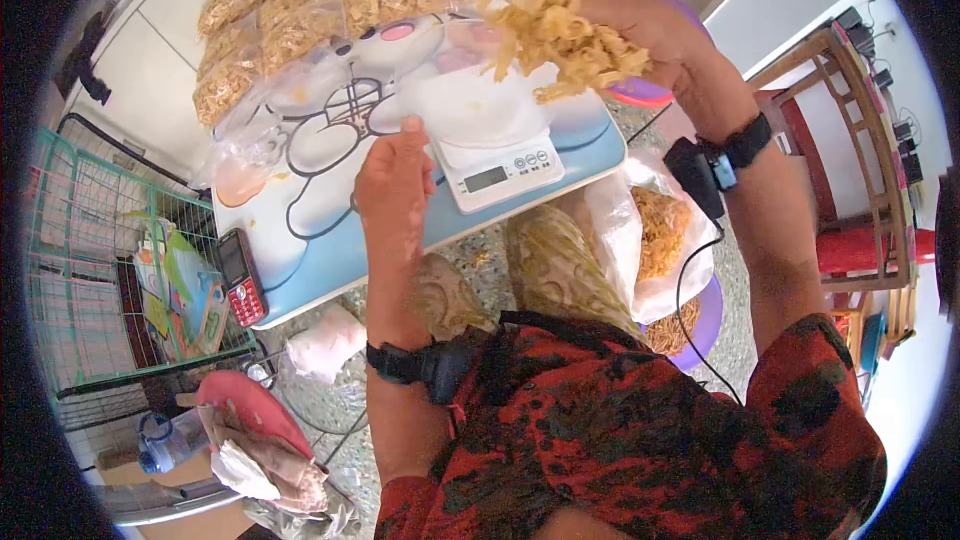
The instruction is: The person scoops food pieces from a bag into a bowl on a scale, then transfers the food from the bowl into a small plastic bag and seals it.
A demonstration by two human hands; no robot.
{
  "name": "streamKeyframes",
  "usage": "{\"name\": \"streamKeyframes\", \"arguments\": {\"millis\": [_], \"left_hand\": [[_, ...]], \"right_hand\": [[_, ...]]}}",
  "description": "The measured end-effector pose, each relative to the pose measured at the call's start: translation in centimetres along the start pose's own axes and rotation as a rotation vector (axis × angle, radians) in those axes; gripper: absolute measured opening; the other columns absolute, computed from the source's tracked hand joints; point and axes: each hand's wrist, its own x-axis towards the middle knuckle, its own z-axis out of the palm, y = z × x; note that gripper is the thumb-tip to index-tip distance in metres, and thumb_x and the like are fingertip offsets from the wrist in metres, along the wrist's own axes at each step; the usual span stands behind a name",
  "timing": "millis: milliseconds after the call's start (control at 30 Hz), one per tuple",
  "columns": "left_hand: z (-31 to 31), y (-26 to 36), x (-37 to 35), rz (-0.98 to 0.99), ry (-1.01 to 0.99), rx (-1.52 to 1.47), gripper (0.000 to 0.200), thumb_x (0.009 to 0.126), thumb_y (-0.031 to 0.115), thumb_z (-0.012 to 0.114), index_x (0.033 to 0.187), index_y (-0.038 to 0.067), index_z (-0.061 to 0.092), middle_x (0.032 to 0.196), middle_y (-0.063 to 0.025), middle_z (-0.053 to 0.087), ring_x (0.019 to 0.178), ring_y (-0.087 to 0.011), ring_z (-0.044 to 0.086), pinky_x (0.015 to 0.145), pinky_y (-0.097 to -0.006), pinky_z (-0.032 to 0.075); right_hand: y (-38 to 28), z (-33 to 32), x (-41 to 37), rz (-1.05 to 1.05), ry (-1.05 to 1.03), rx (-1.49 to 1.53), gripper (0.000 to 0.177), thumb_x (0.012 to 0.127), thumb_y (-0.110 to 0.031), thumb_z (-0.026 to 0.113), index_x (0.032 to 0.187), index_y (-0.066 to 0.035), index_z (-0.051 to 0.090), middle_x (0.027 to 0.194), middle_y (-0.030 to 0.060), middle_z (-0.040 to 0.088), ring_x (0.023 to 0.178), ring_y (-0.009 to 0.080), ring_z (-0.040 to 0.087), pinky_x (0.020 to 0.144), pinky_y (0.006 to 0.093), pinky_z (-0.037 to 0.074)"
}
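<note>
My right hand (640, 25), raised over the table's right end, grips a big loose clump of pale yellow, crinkled dried strips (570, 40). Below and left of it stands a white digital kitchen scale (505, 185) with a dark display and a few buttons. A whitish, see-through layer (465, 105) covers its weighing top. My left hand (393, 178) is just left of the scale, thumb pointing up and fingers curled in; what they hold, if anything, I cannot tell. Both wrists wear black straps with small devices.
Filled clear bags (395, 0) line the table's (340, 275) back. Empty-looking clear bags (245, 145) lie at left, near a red phone (238, 280) on the edge. A white sack (615, 230) of strips stands by my knee; a purple basin (708, 320) sits below. A wire cage (90, 270) is left.
</note>
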Motion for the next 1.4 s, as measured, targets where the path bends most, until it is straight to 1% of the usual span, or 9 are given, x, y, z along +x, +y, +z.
{"name": "streamKeyframes", "arguments": {"millis": [233, 333, 433, 533, 1033, 1133, 1233, 1333, 1400], "left_hand": [[0.9, -0.2, 0.5, 0.033, -0.063, -0.063, 0.032, 0.092, 0.034, 0.064, 0.077, 0.006, 0.06, 0.054, 0.004, 0.047, 0.046, -0.0038, 0.039, 0.042, -0.02, 0.025], [0.9, -0.3, 0.7, 0.034, -0.078, -0.087, 0.031, 0.092, 0.032, 0.064, 0.075, 0.007, 0.059, 0.054, 0.0041, 0.047, 0.045, -0.0037, 0.038, 0.041, -0.02, 0.025], [1.1, -0.3, 0.8, 0.018, -0.073, -0.125, 0.03, 0.092, 0.03, 0.064, 0.074, 0.007, 0.058, 0.055, 0.0042, 0.047, 0.044, -0.0035, 0.038, 0.041, -0.0198, 0.026], [1.1, -0.3, 0.8, 0.014, -0.08, -0.164, 0.029, 0.092, 0.029, 0.065, 0.073, 0.007, 0.057, 0.055, 0.0043, 0.047, 0.045, -0.0034, 0.038, 0.041, -0.0197, 0.027], [0.7, -0.2, 0.6, 0.032, -0.08, -0.121, 0.031, 0.093, 0.033, 0.062, 0.073, 0.011, 0.053, 0.059, 0.0045, 0.045, 0.048, -0.0058, 0.04, 0.043, -0.0217, 0.028], [0.7, -0.3, 0.7, 0.038, -0.067, -0.093, 0.031, 0.094, 0.035, 0.06, 0.075, 0.011, 0.054, 0.06, 0.0043, 0.044, 0.049, -0.0068, 0.04, 0.044, -0.023, 0.028], [0.6, -0.2, 0.7, 0.033, -0.016, -0.069, 0.034, 0.095, 0.038, 0.056, 0.077, 0.009, 0.056, 0.06, 0.0035, 0.044, 0.048, -0.0072, 0.04, 0.043, -0.0237, 0.028], [0.1, -0.1, 0.7, 0.026, 0.064, -0.019, 0.039, 0.096, 0.042, 0.053, 0.08, 0.007, 0.058, 0.06, 0.0028, 0.044, 0.047, -0.0075, 0.04, 0.042, -0.0243, 0.028], [-0.6, -0.3, 0.8, 0.039, 0.131, 0.015, 0.041, 0.096, 0.043, 0.053, 0.081, 0.006, 0.059, 0.06, 0.0025, 0.045, 0.047, -0.0077, 0.04, 0.042, -0.0243, 0.028]], "right_hand": [[2.0, 3.2, 4.6, 0.016, 0.183, -0.778, 0.034, 0.079, -0.031, 0.068, 0.101, -0.005, 0.067, 0.09, 0.0108, 0.07, 0.073, 0.0175, 0.067, 0.066, 0.0312, 0.056], [3.1, 4.6, 6.0, 0.051, 0.104, -0.976, 0.056, 0.075, -0.03, 0.071, 0.122, -0.003, 0.059, 0.103, 0.0135, 0.067, 0.089, 0.0171, 0.065, 0.074, 0.0328, 0.053], [5.3, 6.5, 6.0, -0.166, 0.279, -1.366, 0.055, 0.075, -0.03, 0.07, 0.123, -0.005, 0.057, 0.109, 0.0184, 0.061, 0.097, 0.0277, 0.063, 0.078, 0.0379, 0.052], [7.0, 6.8, 5.6, -0.281, 0.213, -1.363, 0.058, 0.075, -0.032, 0.07, 0.125, -0.006, 0.054, 0.113, 0.0196, 0.055, 0.103, 0.0358, 0.059, 0.084, 0.0425, 0.049], [0.3, 5.4, 4.4, -0.228, -0.213, -1.329, 0.067, 0.08, -0.039, 0.07, 0.134, -0.006, 0.049, 0.126, 0.0198, 0.054, 0.117, 0.0312, 0.053, 0.098, 0.0364, 0.043], [0.3, 3.9, 5.1, -0.468, -0.155, -1.282, 0.056, 0.085, -0.036, 0.065, 0.13, -0.004, 0.052, 0.116, 0.0177, 0.061, 0.106, 0.028, 0.061, 0.094, 0.0349, 0.046], [-2.9, 6.0, 2.4, -0.121, 0.047, -1.235, 0.041, 0.093, -0.027, 0.058, 0.126, -0.003, 0.055, 0.108, 0.0133, 0.065, 0.091, 0.0218, 0.065, 0.082, 0.0296, 0.051], [-1.6, 4.1, 2.4, -0.373, 0.208, -1.247, 0.024, 0.097, -0.024, 0.052, 0.113, -0.011, 0.064, 0.101, 0.013, 0.07, 0.09, 0.0285, 0.066, 0.078, 0.0388, 0.051], [-0.9, 3.9, 1.4, -0.384, 0.362, -1.154, 0.023, 0.097, -0.022, 0.054, 0.113, -0.008, 0.064, 0.096, 0.0097, 0.069, 0.084, 0.0249, 0.065, 0.073, 0.0331, 0.05]]}}
